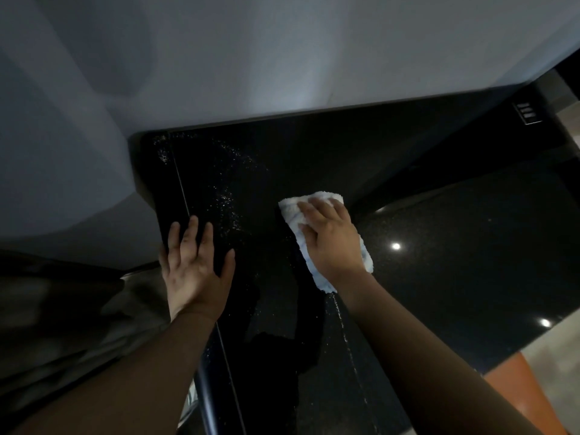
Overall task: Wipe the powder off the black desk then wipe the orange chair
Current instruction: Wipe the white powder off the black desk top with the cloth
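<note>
— Black and glossy, the desk (439, 246), butted against a pale grey wall (282, 58). Powder?
— White powder (227, 202) speckled over the left part, thickest just left of the cloth. Also a thin trail of it below the right wrist, running toward the near edge.
— Cloth where?
— White cloth (290, 213) with pale blue stripes, lying flat on the desk near the middle, under the right hand (329, 237).
— Gripped?
— No, pressed down. Fingers straight and spread across the top of the cloth, palm flat, nothing curled round it.
— And the left hand (196, 262)?
— Flat on the desk by the left edge, fingers straight and slightly fanned, holding nothing. Resting beside a thin pale seam (185, 196) along that side. Apart from the cloth, with the densest powder between the 2 hands.
— Orange chair?
— Only a corner of the orange chair (527, 400) visible, bottom right, just past the desk's near edge. Untouched by either hand.
— Anything else on the surface?
— 2 bright spots of reflected light (396, 246) right of the cloth. Also a small pale-outlined panel (528, 113) at the far right corner, too dim to make out.
</note>
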Tool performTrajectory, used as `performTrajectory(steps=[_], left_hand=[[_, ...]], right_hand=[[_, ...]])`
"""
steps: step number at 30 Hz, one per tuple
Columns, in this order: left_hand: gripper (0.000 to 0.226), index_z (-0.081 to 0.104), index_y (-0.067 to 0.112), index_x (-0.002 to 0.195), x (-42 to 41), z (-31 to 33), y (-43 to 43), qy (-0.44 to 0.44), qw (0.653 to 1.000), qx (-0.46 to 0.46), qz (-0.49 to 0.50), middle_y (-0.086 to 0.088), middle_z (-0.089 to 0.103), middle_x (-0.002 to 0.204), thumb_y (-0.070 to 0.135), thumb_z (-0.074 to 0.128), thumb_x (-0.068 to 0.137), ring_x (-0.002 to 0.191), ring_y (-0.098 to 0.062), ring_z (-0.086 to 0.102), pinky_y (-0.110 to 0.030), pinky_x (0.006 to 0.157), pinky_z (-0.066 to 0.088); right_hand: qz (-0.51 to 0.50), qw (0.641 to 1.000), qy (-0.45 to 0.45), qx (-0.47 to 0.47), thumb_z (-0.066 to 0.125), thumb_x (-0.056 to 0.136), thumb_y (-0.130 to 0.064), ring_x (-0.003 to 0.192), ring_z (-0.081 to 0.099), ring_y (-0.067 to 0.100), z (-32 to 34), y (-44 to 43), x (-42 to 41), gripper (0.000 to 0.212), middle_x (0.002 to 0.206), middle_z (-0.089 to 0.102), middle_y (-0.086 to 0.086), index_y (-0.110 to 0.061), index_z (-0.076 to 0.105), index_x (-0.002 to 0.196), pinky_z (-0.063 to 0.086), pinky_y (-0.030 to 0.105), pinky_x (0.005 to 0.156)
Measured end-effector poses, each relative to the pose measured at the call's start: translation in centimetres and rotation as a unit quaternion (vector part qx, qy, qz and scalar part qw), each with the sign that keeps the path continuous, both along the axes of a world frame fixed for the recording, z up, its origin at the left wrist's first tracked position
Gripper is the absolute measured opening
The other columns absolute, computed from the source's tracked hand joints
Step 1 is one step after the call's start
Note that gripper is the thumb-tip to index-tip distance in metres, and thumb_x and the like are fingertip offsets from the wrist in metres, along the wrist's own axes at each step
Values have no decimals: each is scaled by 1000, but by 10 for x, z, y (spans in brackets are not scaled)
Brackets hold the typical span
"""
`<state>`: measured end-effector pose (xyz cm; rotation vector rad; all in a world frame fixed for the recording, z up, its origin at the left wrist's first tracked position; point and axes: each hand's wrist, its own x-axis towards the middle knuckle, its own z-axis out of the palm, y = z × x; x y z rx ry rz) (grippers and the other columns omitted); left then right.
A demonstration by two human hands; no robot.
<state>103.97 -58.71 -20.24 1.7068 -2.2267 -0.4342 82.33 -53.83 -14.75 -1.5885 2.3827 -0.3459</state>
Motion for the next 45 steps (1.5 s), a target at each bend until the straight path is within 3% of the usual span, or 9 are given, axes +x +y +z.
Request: performTrajectory(steps=[4,13,19,25,35,41,45], left_hand=[[70,48,12,140,0,0,0,2,1000,8,3,-7,32,154,55,32,87,146,-29,14,-55,115,17],[69,44,11,142,2,4,0,-1,1000,20,-7,-8,29,155,54,32,89,146,-30,12,-53,116,15],[62,40,12,145,0,7,0,-8,999,43,-9,-7,22,158,43,52,92,147,-28,6,-55,117,13],[64,34,14,148,0,10,0,-25,998,59,-13,-6,17,159,47,46,94,148,-27,1,-52,118,7],[67,28,12,150,2,16,2,-48,996,69,-35,-6,11,160,50,38,96,148,-29,-3,-54,118,6],[67,20,15,152,8,33,19,-100,987,97,-80,-6,-3,161,52,30,97,147,-31,-7,-57,117,5],[64,22,16,152,16,45,50,-107,977,105,-151,-6,-1,162,51,29,98,148,-30,-7,-55,118,2]], right_hand=[[-10,1000,-1,-3,23,91,-42,138,34,30,3,17,6,57,143,49,2,-22,53,136,43,53,101],[-31,999,5,13,29,95,-41,140,32,29,0,67,18,51,146,46,1,-25,49,139,39,52,106],[-53,998,9,17,31,95,-40,141,32,31,1,97,28,51,147,45,1,-26,47,141,35,48,111],[-72,997,9,25,31,96,-39,141,32,30,0,116,36,50,148,45,1,-25,47,141,37,50,110],[-93,995,24,34,37,97,-34,143,28,26,2,167,50,47,150,42,0,-24,44,143,28,41,115],[-122,990,29,58,45,98,-31,144,25,26,7,200,62,46,152,39,-2,-26,42,144,21,37,114],[-140,988,24,55,46,97,-31,143,28,27,11,219,69,46,150,41,-1,-26,44,143,22,37,113]])
